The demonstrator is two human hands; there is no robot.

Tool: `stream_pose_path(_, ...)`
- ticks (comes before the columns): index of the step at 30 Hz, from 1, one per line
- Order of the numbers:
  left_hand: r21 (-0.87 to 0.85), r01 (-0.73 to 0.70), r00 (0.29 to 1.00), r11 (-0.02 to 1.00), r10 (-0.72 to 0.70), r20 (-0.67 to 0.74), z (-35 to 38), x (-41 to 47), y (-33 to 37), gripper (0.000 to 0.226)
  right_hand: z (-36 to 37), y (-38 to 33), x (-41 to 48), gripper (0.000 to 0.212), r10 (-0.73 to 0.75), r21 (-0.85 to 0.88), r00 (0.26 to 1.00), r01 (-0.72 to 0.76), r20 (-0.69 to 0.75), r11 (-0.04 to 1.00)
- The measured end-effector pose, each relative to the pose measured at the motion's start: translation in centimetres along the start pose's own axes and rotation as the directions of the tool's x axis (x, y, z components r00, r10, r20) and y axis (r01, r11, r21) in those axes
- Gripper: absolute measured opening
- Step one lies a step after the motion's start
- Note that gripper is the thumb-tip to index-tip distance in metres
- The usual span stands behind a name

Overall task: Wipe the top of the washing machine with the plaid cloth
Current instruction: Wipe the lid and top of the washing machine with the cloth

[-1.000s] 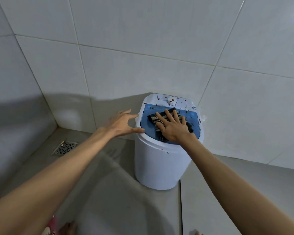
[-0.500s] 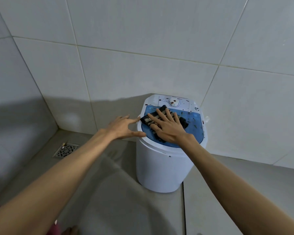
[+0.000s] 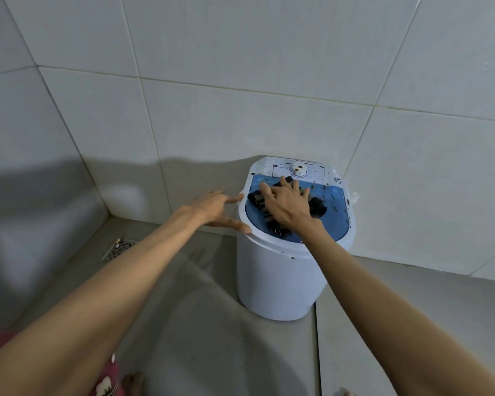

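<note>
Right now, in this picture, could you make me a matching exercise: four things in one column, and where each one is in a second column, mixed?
Things:
1. plaid cloth
2. left hand
3. floor drain
4. control knob

Places:
A. in the floor near the corner
B. at the back of the washing machine top
C. under the right hand on the blue lid
D. at the machine's left rim

Pairs: 1-C, 2-D, 3-A, 4-B
</note>
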State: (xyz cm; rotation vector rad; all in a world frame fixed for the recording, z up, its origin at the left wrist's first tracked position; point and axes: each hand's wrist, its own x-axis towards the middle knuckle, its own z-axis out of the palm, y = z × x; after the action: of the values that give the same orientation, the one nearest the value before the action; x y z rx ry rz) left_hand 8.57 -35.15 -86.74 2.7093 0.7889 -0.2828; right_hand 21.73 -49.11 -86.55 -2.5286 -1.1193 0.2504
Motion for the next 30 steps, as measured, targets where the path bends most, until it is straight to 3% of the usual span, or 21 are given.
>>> stream_pose_path(3, -0.003, -0.006, 1.000, 1.000, 0.006, -0.011, 0.3, 0.0, -0.2, 0.112, 1.6, -1.1, 0.6, 0.036, 0.005, -0.029, 0.979, -0.011, -0.204, 1.000)
stream_pose_path(6, -0.041, 0.006, 1.000, 0.999, -0.006, -0.012, 0.3, -0.2, -0.1, 0.113, 2.1, -0.5, -0.5, 0.070, -0.054, -0.028, 0.996, 0.052, -0.064, 0.998)
stream_pose_path(8, -0.068, 0.010, 1.000, 0.998, -0.011, -0.013, 0.4, -0.3, -0.1, 0.114, 2.0, 0.7, -1.7, 0.072, -0.201, -0.176, 0.979, 0.201, 0.019, 0.964)
stream_pose_path(10, -0.073, 0.008, 1.000, 0.997, -0.009, -0.017, 0.5, -0.3, 0.0, 0.116, 1.6, 2.2, -2.6, 0.070, -0.255, -0.264, 0.965, 0.262, 0.060, 0.928)
stream_pose_path(13, -0.039, 0.009, 1.000, 0.999, -0.010, -0.022, 0.4, -0.2, 0.0, 0.118, 0.6, 4.1, -2.5, 0.072, -0.210, -0.304, 0.972, 0.233, 0.105, 0.924)
stream_pose_path(17, 0.014, -0.002, 1.000, 1.000, 0.003, -0.014, -0.3, -0.2, 0.2, 0.114, -0.6, 5.1, -0.6, 0.079, -0.067, -0.285, 0.995, 0.087, 0.078, 0.954)
stream_pose_path(21, -0.076, 0.005, 1.000, 0.997, -0.005, -0.013, -1.1, 0.3, 0.4, 0.109, -0.4, 3.6, 1.8, 0.072, 0.032, -0.262, 0.996, -0.008, 0.086, 0.965)
stream_pose_path(27, -0.075, 0.024, 0.997, 0.997, -0.018, 0.080, 0.0, 1.3, 1.5, 0.123, 0.1, 1.6, 2.1, 0.064, -0.229, -0.162, 0.969, 0.242, 0.094, 0.957)
stream_pose_path(30, -0.060, 0.042, 0.994, 0.997, -0.036, 0.106, 0.1, 1.5, 1.4, 0.124, -0.7, 2.8, 0.5, 0.060, -0.306, -0.188, 0.952, 0.302, 0.007, 0.935)
